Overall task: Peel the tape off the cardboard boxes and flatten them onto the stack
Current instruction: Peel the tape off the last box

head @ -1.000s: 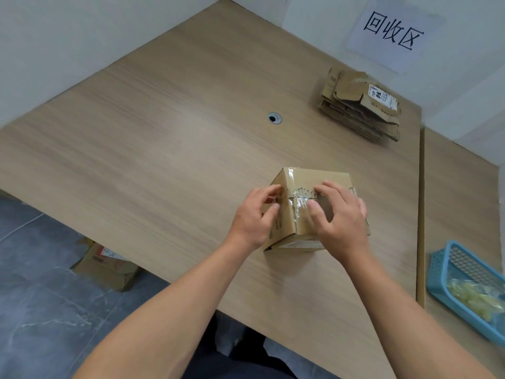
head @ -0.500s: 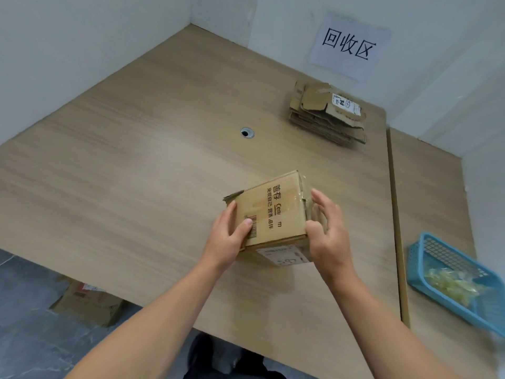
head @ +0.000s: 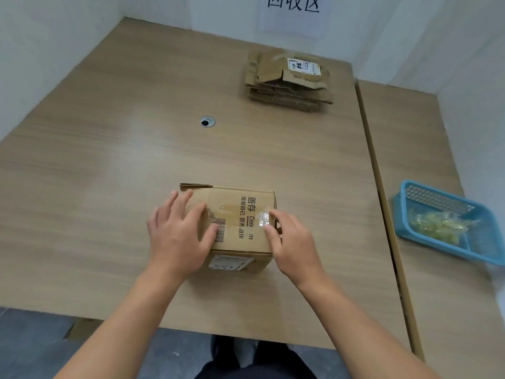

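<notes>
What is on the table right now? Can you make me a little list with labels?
box: brown cardboard, closed, standing near the table's front edge
tape: clear strip across the box top, crumpled at its right end
left hand: rests flat on the box's left part, fingers spread
right hand: at the box's right edge, thumb beside the tape's crumpled end; pinching or not, cannot tell
stack: flattened cardboard, far side of the table
basket: blue, on the next table to the right, holding crumpled clear scraps

My left hand (head: 177, 239) is covering the box's (head: 240, 222) left end and half the barcode (head: 221, 231). Right hand's (head: 293, 242) grip on the tape (head: 262, 218), can't tell. Wall sign (head: 293, 15) cropped on top, basket (head: 437, 199) contents blurry.
</notes>
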